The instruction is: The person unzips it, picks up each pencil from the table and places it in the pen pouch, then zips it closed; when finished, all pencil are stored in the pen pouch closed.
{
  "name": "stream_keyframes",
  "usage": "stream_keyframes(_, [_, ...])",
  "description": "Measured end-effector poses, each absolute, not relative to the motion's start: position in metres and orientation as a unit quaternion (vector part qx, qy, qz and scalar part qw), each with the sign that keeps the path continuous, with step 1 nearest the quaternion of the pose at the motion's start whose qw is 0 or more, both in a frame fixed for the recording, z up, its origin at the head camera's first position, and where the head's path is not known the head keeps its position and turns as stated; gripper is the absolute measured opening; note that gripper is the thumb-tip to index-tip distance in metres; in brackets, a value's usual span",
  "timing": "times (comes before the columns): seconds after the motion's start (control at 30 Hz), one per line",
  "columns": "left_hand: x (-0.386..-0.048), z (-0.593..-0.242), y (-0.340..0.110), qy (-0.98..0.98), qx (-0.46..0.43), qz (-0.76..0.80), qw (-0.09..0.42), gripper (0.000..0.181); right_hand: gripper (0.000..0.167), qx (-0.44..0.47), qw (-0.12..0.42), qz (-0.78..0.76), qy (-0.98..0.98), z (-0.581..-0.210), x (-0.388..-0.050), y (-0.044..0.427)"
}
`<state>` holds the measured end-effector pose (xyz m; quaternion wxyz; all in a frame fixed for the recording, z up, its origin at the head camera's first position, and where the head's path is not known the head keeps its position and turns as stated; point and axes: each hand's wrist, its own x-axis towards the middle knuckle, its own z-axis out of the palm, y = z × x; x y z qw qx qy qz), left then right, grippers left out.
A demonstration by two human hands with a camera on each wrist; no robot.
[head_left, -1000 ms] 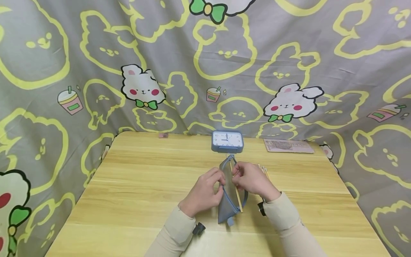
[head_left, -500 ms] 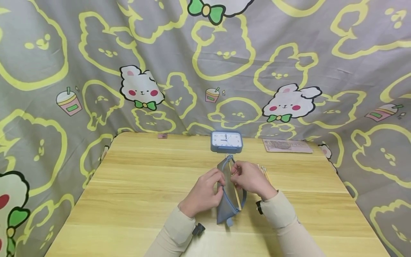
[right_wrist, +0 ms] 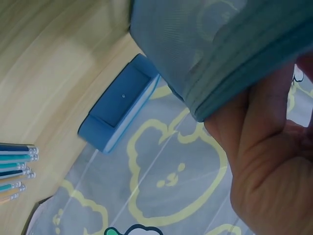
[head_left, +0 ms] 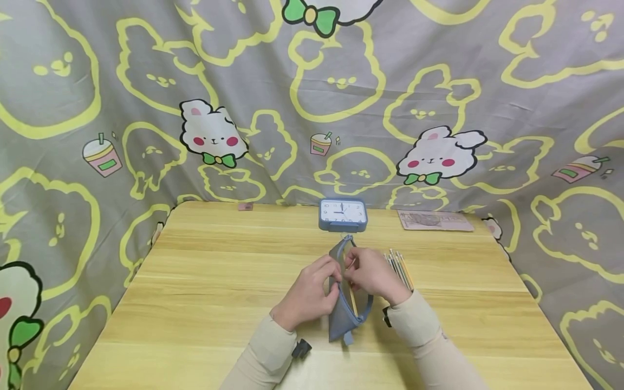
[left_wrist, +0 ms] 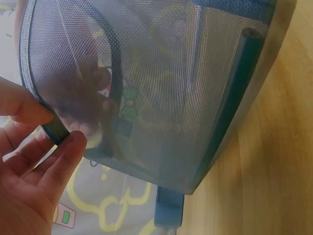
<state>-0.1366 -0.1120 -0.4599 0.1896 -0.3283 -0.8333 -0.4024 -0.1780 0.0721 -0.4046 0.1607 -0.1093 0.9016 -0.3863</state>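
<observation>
A grey mesh pencil case with blue zip edges stands with its mouth spread at the middle of the table. My left hand pinches its left zip edge between thumb and fingers, as the left wrist view also shows. In my right hand is a yellow pencil, gripped inside the mouth of the case; the case's edge hides the fingertips in the right wrist view. Through the mesh, a dark green pencil shows along the bottom of the case.
Several pencils lie in a bunch just right of my right hand. Behind the case stands a blue clock. A banknote lies at the back right, and a small pink piece at the back left. A patterned curtain surrounds the table.
My right hand has shifted left with the yellow pencil, which now sits further inside the case's mouth. More of the bunched pencils shows. The left hand keeps its pinch.
</observation>
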Motion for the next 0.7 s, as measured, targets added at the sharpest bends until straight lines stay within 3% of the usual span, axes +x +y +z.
stream_keyframes(0.7, [-0.1377,-0.4607,-0.113,-0.828,-0.333,-0.411,0.187,0.022,0.008,-0.105,0.128,-0.345,0.924,-0.4075,-0.1727,0.0743])
